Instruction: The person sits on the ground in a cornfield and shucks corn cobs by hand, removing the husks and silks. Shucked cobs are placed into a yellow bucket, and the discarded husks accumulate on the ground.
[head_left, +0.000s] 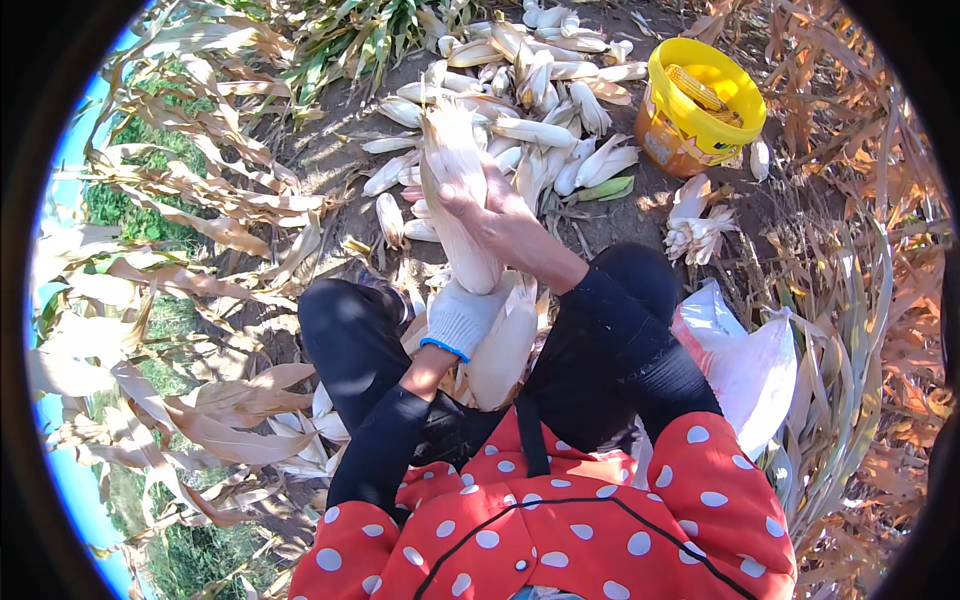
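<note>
My bare right hand is closed around an ear of corn in its pale dry husk, its tip pointing away from me. Just below the near end of this ear is my left hand, in a white knit glove with a blue cuff edge; its fingers are hidden behind the ear. Another husked ear lies between my legs beside the glove. Beyond my hands spreads a pile of ears in husks. A yellow and orange bucket at the upper right holds bare yellow corn cobs.
A white and red woven sack lies by my right leg. Empty husks rest on the soil below the bucket. Dry corn stalks and leaves stand on both sides. More husked ears lie at my left.
</note>
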